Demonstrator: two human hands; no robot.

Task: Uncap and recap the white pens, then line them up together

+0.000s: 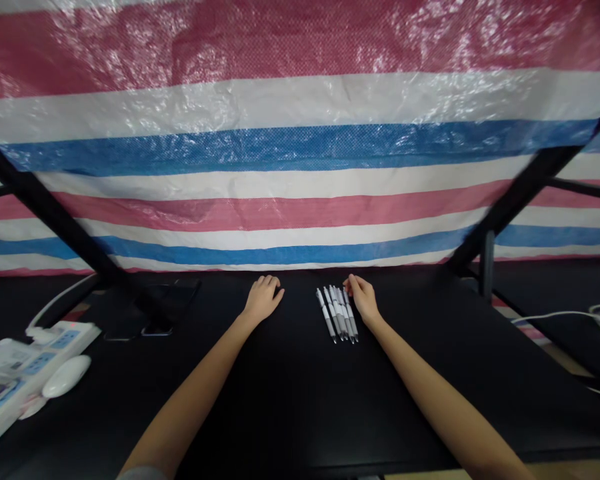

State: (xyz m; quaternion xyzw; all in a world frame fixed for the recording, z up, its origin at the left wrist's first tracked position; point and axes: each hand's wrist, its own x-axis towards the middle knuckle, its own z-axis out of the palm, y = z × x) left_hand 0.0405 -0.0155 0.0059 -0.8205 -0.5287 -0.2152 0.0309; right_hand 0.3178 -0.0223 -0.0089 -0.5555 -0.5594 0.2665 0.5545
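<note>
Several white-and-grey pens (339,315) lie side by side in a loose bundle on the black table (290,400), tips toward me. Just right of their far ends is my right hand (363,298), its fingers curled in and thumb close to the pen tops. Whether those fingertips grip a pen or only rest beside it, I cannot tell. My left hand (263,297) lies palm down on the tabletop, left of the pens and apart from them. Its fingers are stretched forward with the thumb out to the side, and it holds nothing.
At left are a white power strip (55,353) with plugs, a white computer mouse (67,376) and dark flat devices (157,328). Slanted black posts (75,220) rise on both sides. A striped plastic sheet (300,150) hangs behind; white cables (555,315) run at right.
</note>
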